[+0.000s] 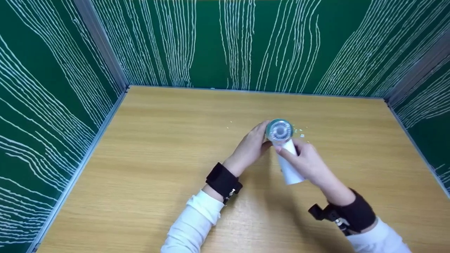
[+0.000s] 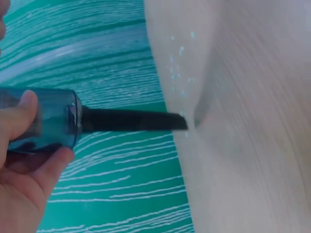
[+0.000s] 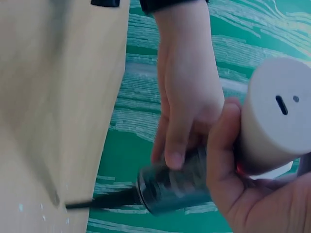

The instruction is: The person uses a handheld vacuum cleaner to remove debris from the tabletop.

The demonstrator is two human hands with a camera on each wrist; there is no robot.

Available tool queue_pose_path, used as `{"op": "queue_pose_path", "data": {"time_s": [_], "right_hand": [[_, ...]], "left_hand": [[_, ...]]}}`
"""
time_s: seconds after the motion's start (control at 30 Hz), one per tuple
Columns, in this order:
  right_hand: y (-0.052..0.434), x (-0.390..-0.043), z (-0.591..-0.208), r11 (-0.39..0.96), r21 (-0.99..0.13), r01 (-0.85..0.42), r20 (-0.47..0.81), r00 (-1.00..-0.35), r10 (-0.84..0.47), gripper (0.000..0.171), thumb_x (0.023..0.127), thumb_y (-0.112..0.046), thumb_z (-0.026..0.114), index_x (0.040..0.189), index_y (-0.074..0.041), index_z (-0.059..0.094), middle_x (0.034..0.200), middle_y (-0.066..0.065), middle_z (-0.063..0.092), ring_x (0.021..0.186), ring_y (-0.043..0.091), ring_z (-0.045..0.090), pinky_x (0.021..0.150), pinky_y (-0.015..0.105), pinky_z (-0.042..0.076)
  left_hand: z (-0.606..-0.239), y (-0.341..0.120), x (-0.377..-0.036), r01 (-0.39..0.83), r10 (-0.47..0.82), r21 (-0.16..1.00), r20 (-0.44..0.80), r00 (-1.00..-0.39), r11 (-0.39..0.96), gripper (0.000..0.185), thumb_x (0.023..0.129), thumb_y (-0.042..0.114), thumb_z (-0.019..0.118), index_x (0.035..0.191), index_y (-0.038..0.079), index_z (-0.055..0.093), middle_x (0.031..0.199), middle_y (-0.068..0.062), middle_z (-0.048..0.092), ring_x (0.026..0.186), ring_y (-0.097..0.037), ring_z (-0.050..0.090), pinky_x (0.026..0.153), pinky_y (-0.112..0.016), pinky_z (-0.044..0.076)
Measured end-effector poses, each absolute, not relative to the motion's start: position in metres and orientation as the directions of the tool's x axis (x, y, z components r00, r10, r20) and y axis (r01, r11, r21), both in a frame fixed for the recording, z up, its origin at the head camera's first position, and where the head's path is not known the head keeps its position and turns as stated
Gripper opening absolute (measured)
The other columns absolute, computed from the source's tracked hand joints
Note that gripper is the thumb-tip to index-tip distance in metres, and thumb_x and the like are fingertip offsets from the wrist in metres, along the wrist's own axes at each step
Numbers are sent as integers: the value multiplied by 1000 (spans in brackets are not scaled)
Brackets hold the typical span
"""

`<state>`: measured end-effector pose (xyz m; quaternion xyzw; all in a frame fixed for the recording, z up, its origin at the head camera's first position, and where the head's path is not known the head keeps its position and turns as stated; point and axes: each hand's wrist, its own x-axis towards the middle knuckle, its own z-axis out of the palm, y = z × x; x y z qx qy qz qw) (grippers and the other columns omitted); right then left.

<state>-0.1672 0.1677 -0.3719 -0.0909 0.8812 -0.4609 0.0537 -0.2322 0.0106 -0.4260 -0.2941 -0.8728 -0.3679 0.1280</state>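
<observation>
So there's one little handheld vacuum [image 1: 284, 147] held just above the one wooden table [image 1: 158, 147], nozzle tip [image 2: 177, 121] down by the scattered crumbs [image 2: 177, 53]. Left hand [image 1: 250, 147] has fingers curled around the teal end, right hand [image 1: 309, 162] wraps the white body.

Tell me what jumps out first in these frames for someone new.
Mid-table, both hands hold a small handheld vacuum: the left hand grips its teal translucent front section, the right hand wraps the white body. In the left wrist view its black nozzle reaches the wooden table, right by a scatter of pale crumbs. Green walls with white wavy lines enclose the table on three sides.
</observation>
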Motion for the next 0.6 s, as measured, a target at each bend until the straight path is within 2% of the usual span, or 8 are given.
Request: {"op": "queue_pose_path", "data": {"time_s": [0.13, 0.27, 0.43, 0.6], "right_hand": [[154, -157, -381, 559, -815, -150, 61, -983, -175, 39, 84, -30, 59, 106, 2, 55, 88, 17, 62, 72, 22, 60, 60, 29, 52], [143, -150, -389, 478, -872, -109, 27, -984, -175, 40, 82, -27, 61, 109, 2, 53, 91, 17, 62, 76, 23, 60, 63, 31, 53], [128, -143, -400, 270, -963, -5, -61, -970, -234, 37, 84, -22, 59, 109, 3, 49, 87, 15, 59, 74, 22, 59, 63, 33, 53], [113, -139, -410, 60, -991, 120, -133, -944, -301, 37, 84, -15, 57, 111, 6, 44, 81, 10, 57, 71, 19, 57, 63, 32, 51]], "left_hand": [[-432, 0, -229, 653, 431, 565, 490, -758, 504, 61, 79, 1, 60, 133, 7, 33, 131, -8, 45, 122, -17, 42, 103, -22, 32], [-438, -9, -225, 699, 445, 570, 539, -715, 432, 67, 74, -8, 60, 133, 9, 33, 131, -5, 45, 122, -15, 42, 104, -21, 31], [-446, -18, -222, 735, 463, 589, 576, -674, 336, 71, 68, -16, 56, 131, 10, 36, 125, -3, 50, 117, -12, 46, 102, -19, 33], [-456, -28, -220, 684, 450, 688, 545, -707, 243, 74, 66, -16, 57, 132, 9, 36, 126, -4, 51, 117, -12, 47, 102, -22, 34]]}}
